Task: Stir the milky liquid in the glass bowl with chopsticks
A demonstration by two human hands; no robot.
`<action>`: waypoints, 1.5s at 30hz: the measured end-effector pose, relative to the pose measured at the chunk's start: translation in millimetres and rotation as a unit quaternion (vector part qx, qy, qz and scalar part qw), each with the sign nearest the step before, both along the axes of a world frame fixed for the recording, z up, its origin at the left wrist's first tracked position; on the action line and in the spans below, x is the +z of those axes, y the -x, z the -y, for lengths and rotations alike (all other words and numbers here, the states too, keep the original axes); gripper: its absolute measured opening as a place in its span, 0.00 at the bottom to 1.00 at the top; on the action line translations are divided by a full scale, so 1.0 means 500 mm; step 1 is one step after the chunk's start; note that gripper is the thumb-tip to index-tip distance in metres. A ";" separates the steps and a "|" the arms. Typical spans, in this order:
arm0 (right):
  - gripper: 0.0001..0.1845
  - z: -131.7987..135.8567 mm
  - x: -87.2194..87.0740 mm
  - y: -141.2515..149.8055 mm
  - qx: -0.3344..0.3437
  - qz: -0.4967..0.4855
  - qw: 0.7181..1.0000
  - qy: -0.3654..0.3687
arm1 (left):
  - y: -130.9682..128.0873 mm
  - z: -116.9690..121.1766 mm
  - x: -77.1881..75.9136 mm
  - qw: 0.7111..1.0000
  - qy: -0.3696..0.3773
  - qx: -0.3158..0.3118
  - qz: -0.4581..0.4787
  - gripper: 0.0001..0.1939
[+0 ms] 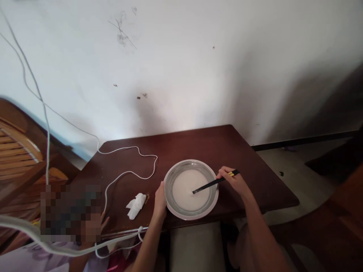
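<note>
Held chopsticks (207, 185) in closed right hand (235, 182) and rested left hand (160, 199), closure unclear, against bowl (175, 171) on table (170, 145), with liquid (184, 189) already in, apparently smooth, and chopsticks not yet withdrawn.

A round, wide bowl (169, 190) stands upright on the table (255, 181), near its front edge; the inner wall is a dull metallic grey and the broad rim paler, faintly pinkish. Whitish, opaque liquid (184, 196) covers its bottom, below the rim, with a small dimple near the middle. Black chopsticks (208, 185) (yellow-marked near the upper end) slant in from the right, close together, their tips at that dimple.
</note>
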State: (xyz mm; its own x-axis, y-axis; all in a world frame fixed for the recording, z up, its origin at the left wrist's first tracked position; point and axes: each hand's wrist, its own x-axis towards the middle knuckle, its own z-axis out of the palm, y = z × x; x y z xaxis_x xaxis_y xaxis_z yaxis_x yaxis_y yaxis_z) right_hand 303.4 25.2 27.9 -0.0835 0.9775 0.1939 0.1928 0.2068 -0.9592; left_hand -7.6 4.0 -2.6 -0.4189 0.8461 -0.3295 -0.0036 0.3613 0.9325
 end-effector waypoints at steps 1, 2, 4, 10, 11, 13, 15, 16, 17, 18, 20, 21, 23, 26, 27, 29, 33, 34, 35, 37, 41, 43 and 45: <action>0.19 0.001 0.000 0.006 0.023 0.000 1.000 0.003 | 0.001 0.000 0.000 1.000 0.000 0.004 0.001 0.33; 0.17 0.001 0.001 0.012 0.037 0.000 0.999 0.001 | 0.001 0.000 0.000 1.000 0.000 0.008 0.003 0.33; 0.15 -0.001 0.001 0.018 0.028 0.001 1.000 -0.011 | 0.001 0.001 -0.001 1.000 -0.003 0.009 0.006 0.32; 0.21 -0.004 0.001 -0.006 -0.036 0.004 0.999 -0.012 | -0.002 0.002 0.000 1.000 -0.009 -0.002 0.008 0.32; 0.21 -0.002 0.001 -0.005 -0.015 0.005 1.000 -0.006 | -0.002 0.001 0.002 1.000 -0.009 0.001 0.008 0.31; 0.18 0.000 0.001 0.004 0.036 0.004 0.999 0.003 | -0.004 0.000 0.004 1.000 -0.005 0.011 0.007 0.30; 0.15 0.001 0.000 0.012 0.048 0.004 0.999 0.000 | -0.005 0.000 0.006 1.000 -0.001 0.022 0.005 0.29; 0.14 0.000 0.000 0.012 0.037 0.005 0.999 -0.004 | -0.005 0.001 0.007 1.000 -0.001 0.021 0.006 0.29; 0.15 -0.002 0.000 0.010 0.017 0.005 1.000 -0.009 | -0.006 0.002 0.007 1.000 -0.002 0.018 0.008 0.29; 0.16 -0.003 0.000 0.006 -0.005 0.005 1.000 -0.013 | -0.006 0.002 0.007 1.000 -0.003 0.014 0.012 0.29; 0.19 -0.003 0.002 -0.003 -0.031 0.004 0.999 -0.015 | -0.007 0.003 0.007 1.000 -0.002 0.006 0.015 0.29; 0.19 -0.003 0.004 -0.006 -0.028 0.005 1.000 -0.012 | -0.007 0.003 0.008 1.000 -0.001 0.005 0.012 0.29; 0.19 0.000 0.007 -0.004 0.006 0.009 1.000 0.000 | -0.007 0.002 0.009 1.000 0.000 0.010 0.002 0.29; 0.16 0.001 0.009 0.005 0.041 0.012 0.999 0.008 | -0.008 0.001 0.011 1.000 0.001 0.012 -0.009 0.30; 0.16 0.001 0.009 0.006 0.032 0.012 0.999 0.004 | -0.009 0.001 0.011 1.000 0.001 0.012 -0.007 0.30; 0.17 -0.002 0.008 0.002 -0.009 0.014 1.000 -0.007 | -0.009 0.001 0.012 1.000 0.000 0.008 -0.001 0.30; 0.21 -0.002 0.005 -0.008 -0.027 0.011 1.000 -0.006 | -0.010 0.001 0.014 1.000 0.003 0.008 -0.005 0.30; 0.21 -0.001 0.005 -0.006 -0.007 0.010 1.000 0.000 | -0.010 0.001 0.014 1.000 0.004 0.010 -0.007 0.31; 0.20 0.000 0.006 -0.003 0.015 0.009 1.000 0.004 | -0.010 0.001 0.014 1.000 0.005 0.012 -0.009 0.31; 0.17 0.002 0.007 0.005 0.038 0.010 0.999 0.005 | -0.011 0.001 0.013 1.000 0.006 0.012 -0.008 0.31; 0.18 -0.001 0.009 0.000 -0.031 0.014 0.999 -0.016 | -0.012 0.003 0.012 1.000 -0.005 0.006 0.007 0.30; 0.20 -0.001 0.010 -0.006 -0.043 0.013 0.999 -0.016 | -0.013 0.003 0.014 1.000 -0.005 0.010 0.007 0.30; 0.21 0.001 0.010 -0.006 -0.014 0.013 1.000 -0.006 | -0.014 0.003 0.016 1.000 0.000 0.019 0.004 0.29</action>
